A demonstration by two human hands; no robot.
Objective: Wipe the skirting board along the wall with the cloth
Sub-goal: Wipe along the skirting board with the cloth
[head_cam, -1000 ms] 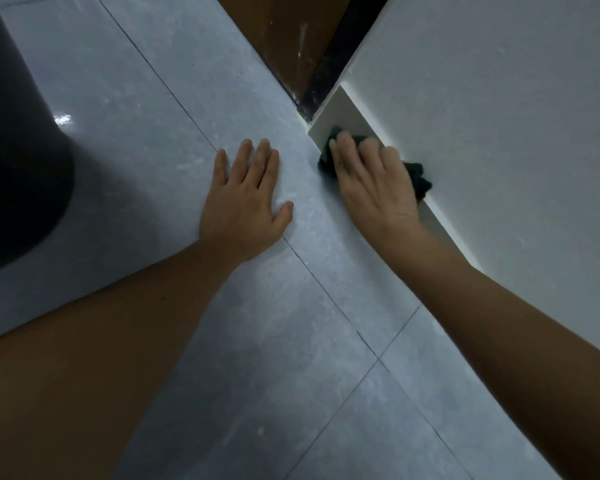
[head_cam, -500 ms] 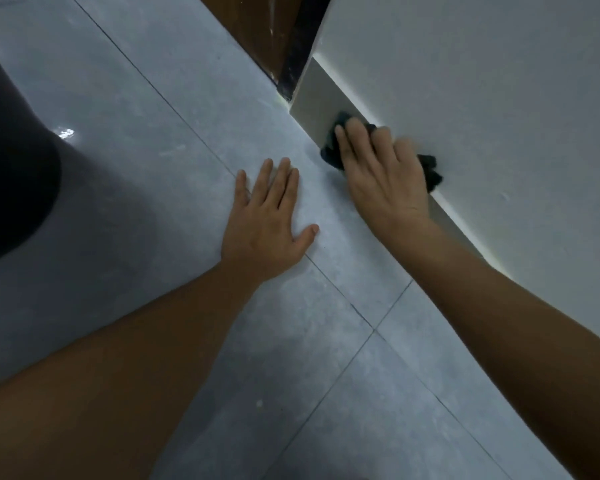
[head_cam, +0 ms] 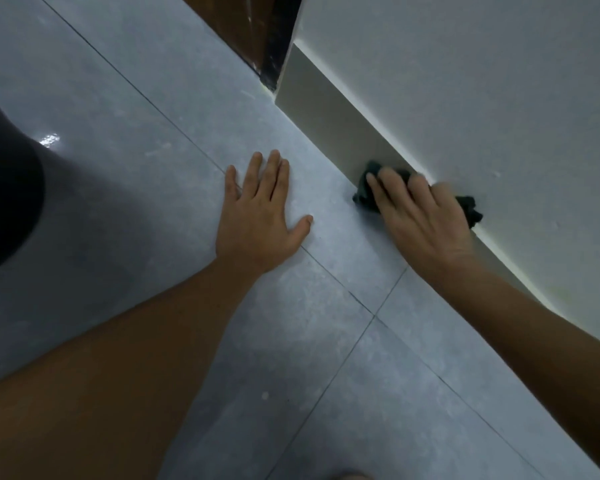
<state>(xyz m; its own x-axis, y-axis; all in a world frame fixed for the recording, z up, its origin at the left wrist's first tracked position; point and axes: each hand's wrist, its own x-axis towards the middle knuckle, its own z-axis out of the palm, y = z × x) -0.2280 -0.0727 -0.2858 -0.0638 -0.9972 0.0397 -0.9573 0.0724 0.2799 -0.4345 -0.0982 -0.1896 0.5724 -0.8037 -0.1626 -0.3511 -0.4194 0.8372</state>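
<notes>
The right hand (head_cam: pixel 426 220) is pressing a dark, bunched cloth (head_cam: pixel 362 194) against the pale skirting board (head_cam: pixel 321 112) where it meets the floor (head_cam: pixel 153 98), some way along from the board's end at the door opening (head_cam: pixel 257 32). To do this stroke well, the cloth should probably be kept flat against the board's face under steady, even pressure, the hand sliding along the line of the wall (head_cam: pixel 465 81) rather than lifting off — and the top ledge of the board, where dust tends to be sitting, is likely wanting its own pass. Folds of cloth are sticking out at both ends of the hand, so regathering them under the palm would give a broader wiping face.

The right hand's fingers (head_cam: pixel 388 188) are lying nearly straight and close together over the cloth, pushing it into the board; whether the thumb is curling round the cloth underneath is not showing. The hand is slightly blurred, which suggests it is moving.

The left hand (head_cam: pixel 260 220) is resting palm down on the grey floor tile just beside the wall, fingers straight and slightly spread, thumb out to the side, holding nothing — it looks to be bracing the person's weight. A dark rounded object (head_cam: pixel 4 188) is standing on the floor well apart to the left
</notes>
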